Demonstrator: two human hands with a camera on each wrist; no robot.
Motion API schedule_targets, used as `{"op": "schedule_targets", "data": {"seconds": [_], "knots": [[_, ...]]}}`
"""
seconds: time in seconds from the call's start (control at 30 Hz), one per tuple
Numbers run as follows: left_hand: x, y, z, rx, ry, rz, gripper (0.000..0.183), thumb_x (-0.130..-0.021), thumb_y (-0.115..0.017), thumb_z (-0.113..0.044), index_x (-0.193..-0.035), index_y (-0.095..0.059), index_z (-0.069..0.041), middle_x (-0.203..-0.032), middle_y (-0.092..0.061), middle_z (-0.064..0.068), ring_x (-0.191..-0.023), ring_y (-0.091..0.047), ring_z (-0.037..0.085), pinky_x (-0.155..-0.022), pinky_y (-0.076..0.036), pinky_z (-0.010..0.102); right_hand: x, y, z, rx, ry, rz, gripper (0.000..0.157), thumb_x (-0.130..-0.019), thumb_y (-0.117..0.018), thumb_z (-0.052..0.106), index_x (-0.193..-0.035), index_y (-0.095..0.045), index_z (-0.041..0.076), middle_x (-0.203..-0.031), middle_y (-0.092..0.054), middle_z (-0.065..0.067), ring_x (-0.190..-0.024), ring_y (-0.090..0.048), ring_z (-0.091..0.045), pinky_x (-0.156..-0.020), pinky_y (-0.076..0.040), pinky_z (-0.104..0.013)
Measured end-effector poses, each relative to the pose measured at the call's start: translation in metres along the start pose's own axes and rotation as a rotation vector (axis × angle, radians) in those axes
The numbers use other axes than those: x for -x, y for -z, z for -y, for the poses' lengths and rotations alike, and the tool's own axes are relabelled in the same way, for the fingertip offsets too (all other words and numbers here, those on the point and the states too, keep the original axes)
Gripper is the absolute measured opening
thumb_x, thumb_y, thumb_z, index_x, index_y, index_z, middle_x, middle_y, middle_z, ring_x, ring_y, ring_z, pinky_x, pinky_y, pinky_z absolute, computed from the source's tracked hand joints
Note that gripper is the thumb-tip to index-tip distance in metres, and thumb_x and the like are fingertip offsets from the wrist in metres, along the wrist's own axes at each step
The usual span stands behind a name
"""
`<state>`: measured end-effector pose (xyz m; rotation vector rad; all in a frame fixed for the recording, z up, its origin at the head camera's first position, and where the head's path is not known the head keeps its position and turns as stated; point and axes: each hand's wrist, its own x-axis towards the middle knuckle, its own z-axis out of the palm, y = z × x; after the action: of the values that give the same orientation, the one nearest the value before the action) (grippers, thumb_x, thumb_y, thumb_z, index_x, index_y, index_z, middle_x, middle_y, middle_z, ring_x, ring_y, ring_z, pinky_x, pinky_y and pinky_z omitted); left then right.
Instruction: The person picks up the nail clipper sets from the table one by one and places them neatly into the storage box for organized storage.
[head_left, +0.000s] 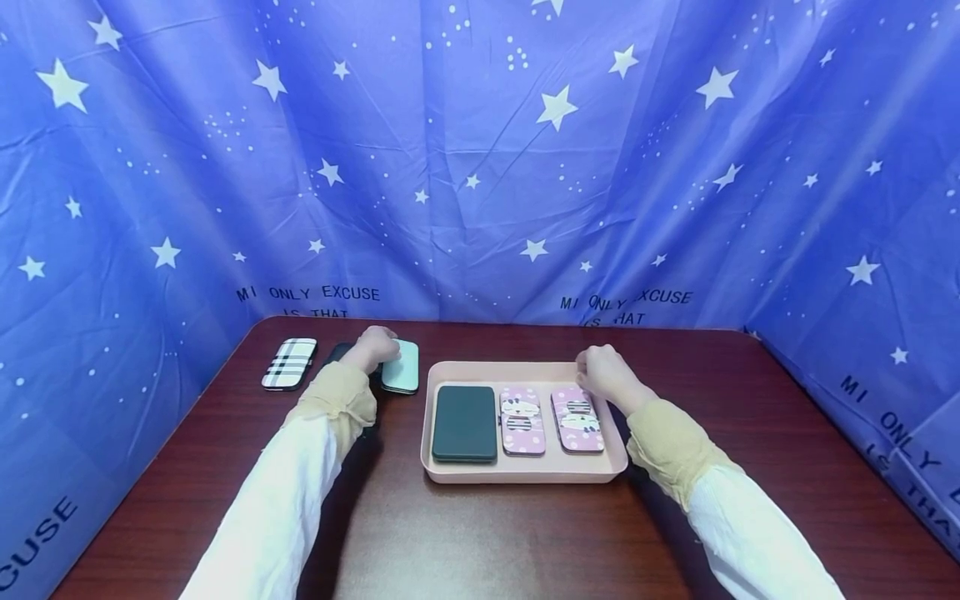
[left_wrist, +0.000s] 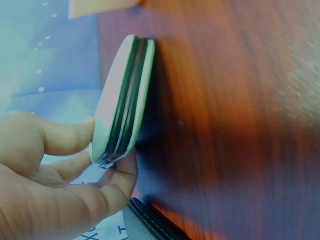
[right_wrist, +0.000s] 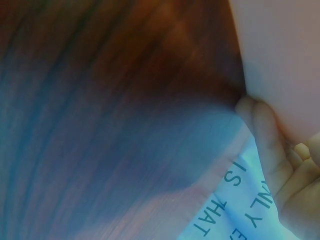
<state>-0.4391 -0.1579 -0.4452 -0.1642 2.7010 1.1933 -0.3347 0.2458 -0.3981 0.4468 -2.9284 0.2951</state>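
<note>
White sleeves (head_left: 262, 512) with tan cuffs (head_left: 667, 446) reach forward from the bottom of the head view across a reddish-brown tabletop (head_left: 427, 550). The left hand (head_left: 372, 348) pinches a mint-green case (head_left: 401, 367) between thumb and fingers, just left of a tray; the left wrist view shows a dark seam between its two shells. I cannot tell whether it is off the tabletop. The right hand (head_left: 609, 375) is at the far right corner of the pale pink tray (head_left: 525, 477), its fingers bent and apparently clamped on the rim.

Progress looks partway, judging by the layout. Three items lie flat inside the tray, side by side: a large dark green case (head_left: 465, 423) at left, a pink cat case (head_left: 522, 422) in the middle and a matching pink case (head_left: 577, 419) at right. Three remain outside: the mint one, a dark case (head_left: 341, 352) partly hidden by the left hand, and a plaid case (head_left: 290, 364) farthest left.

No brand or label is readable on any case. Behind, a blue curtain (head_left: 480, 125) with white stars carries black lettering, repeated: "MI ONLY EXCUSE IS THAT", with folds and edges cutting off some letters.
</note>
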Motion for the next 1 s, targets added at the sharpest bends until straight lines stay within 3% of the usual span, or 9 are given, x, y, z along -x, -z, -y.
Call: {"op": "schedule_targets", "data": {"seconds": [0.1, 0.17, 0.33, 0.37, 0.53, 0.67, 0.77, 0.93, 1.0], "knots": [[-0.084, -0.019, 0.054, 0.134, 0.024, 0.011, 0.050, -0.076, -0.066, -0.003, -0.123, -0.050, 0.004, -0.119, -0.051, 0.022, -0.095, -0.058, 0.030, -0.066, -0.056, 0.042, 0.000, 0.001, 0.001, -0.006, -0.009, 0.005, 0.007, -0.074, -0.063, 0.001, -0.068, -0.061, 0.005, -0.064, -0.059, -0.005, -0.061, -0.054, -0.022, -0.059, -0.048, -0.039], [-0.107, -0.025, 0.073, 0.212, 0.021, 0.014, 0.048, -0.075, -0.071, -0.002, -0.116, -0.049, 0.007, -0.112, -0.051, 0.020, -0.085, -0.062, 0.028, -0.061, -0.057, 0.041, 0.000, 0.002, 0.001, -0.010, -0.012, 0.003, 0.007, -0.074, -0.063, 0.001, -0.069, -0.061, 0.005, -0.065, -0.059, -0.005, -0.061, -0.054, -0.021, -0.059, -0.048, -0.039], [-0.003, 0.004, 0.011, 0.195, 0.062, 0.006, 0.049, -0.080, -0.069, 0.002, -0.119, -0.043, 0.017, -0.115, -0.049, 0.028, -0.090, -0.064, 0.033, -0.073, -0.056, 0.039, 0.001, 0.001, 0.000, -0.018, 0.004, -0.012, 0.009, -0.072, -0.062, 0.000, -0.065, -0.059, 0.005, -0.061, -0.056, -0.004, -0.059, -0.051, -0.021, -0.057, -0.046, -0.038], [-0.003, 0.005, 0.009, 0.179, 0.086, -0.003, 0.050, -0.080, -0.069, 0.001, -0.120, -0.043, 0.018, -0.117, -0.048, 0.029, -0.091, -0.063, 0.034, -0.074, -0.056, 0.039, 0.000, 0.001, 0.000, -0.019, 0.005, -0.012, 0.009, -0.072, -0.062, 0.000, -0.065, -0.059, 0.005, -0.061, -0.056, -0.004, -0.059, -0.051, -0.021, -0.057, -0.046, -0.038], [0.064, 0.019, -0.034, 0.146, 0.148, -0.012, 0.045, -0.087, -0.060, 0.003, -0.124, -0.041, 0.018, -0.124, -0.046, 0.029, -0.103, -0.060, 0.037, -0.081, -0.055, 0.040, 0.000, 0.001, 0.001, -0.017, -0.018, 0.006, 0.008, -0.073, -0.062, 0.001, -0.067, -0.060, 0.006, -0.064, -0.057, -0.005, -0.061, -0.052, -0.021, -0.059, -0.046, -0.038], [0.080, 0.022, -0.040, 0.143, 0.137, 0.001, 0.044, -0.089, -0.057, 0.003, -0.125, -0.039, 0.019, -0.124, -0.044, 0.030, -0.103, -0.061, 0.039, -0.081, -0.055, 0.041, 0.000, 0.002, 0.002, -0.014, -0.031, 0.015, 0.009, -0.074, -0.062, 0.001, -0.067, -0.059, 0.006, -0.064, -0.056, -0.004, -0.062, -0.051, -0.022, -0.059, -0.046, -0.038], [0.070, 0.019, -0.029, 0.141, 0.114, 0.003, 0.041, -0.089, -0.059, 0.001, -0.123, -0.043, 0.017, -0.121, -0.048, 0.027, -0.097, -0.064, 0.035, -0.081, -0.056, 0.039, 0.000, 0.002, 0.002, -0.009, -0.031, 0.017, 0.011, -0.074, -0.062, 0.001, -0.066, -0.059, 0.007, -0.063, -0.055, -0.004, -0.062, -0.051, -0.021, -0.059, -0.045, -0.038], [-0.020, -0.005, 0.040, 0.255, 0.060, -0.002, 0.040, -0.084, -0.066, 0.001, -0.117, -0.048, 0.016, -0.107, -0.055, 0.023, -0.084, -0.066, 0.028, -0.070, -0.057, 0.038, 0.000, 0.001, 0.003, -0.007, -0.042, 0.034, 0.011, -0.076, -0.063, 0.002, -0.067, -0.059, 0.007, -0.064, -0.057, -0.004, -0.062, -0.052, -0.021, -0.060, -0.046, -0.038], [-0.042, -0.009, 0.056, 0.315, 0.066, 0.013, 0.044, -0.086, -0.064, 0.002, -0.122, -0.045, 0.017, -0.111, -0.053, 0.025, -0.090, -0.064, 0.030, -0.074, -0.057, 0.040, -0.001, 0.001, 0.003, -0.006, -0.051, 0.042, 0.011, -0.077, -0.064, 0.003, -0.067, -0.060, 0.007, -0.065, -0.058, -0.005, -0.063, -0.052, -0.022, -0.061, -0.047, -0.039]]}}
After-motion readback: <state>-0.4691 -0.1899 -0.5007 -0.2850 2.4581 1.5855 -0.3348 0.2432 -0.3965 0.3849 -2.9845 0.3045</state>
